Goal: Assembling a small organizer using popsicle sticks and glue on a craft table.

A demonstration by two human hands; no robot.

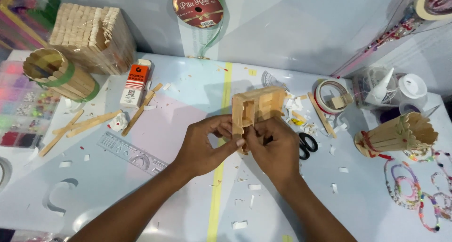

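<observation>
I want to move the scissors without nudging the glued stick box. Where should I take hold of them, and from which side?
Take the black scissors by the handle loops, coming from the right. Only the loops show; the blades are hidden under the right hand, which, with the left hand, holds the wooden stick box. The right approach probably stays clear of both hands.

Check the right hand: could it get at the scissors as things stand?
Probably yes. The scissors lie on the table just beside the right hand, partly hidden behind it, with only paper scraps around. But that hand and the left hand both grip the stick box, so it would have to let go.
</observation>
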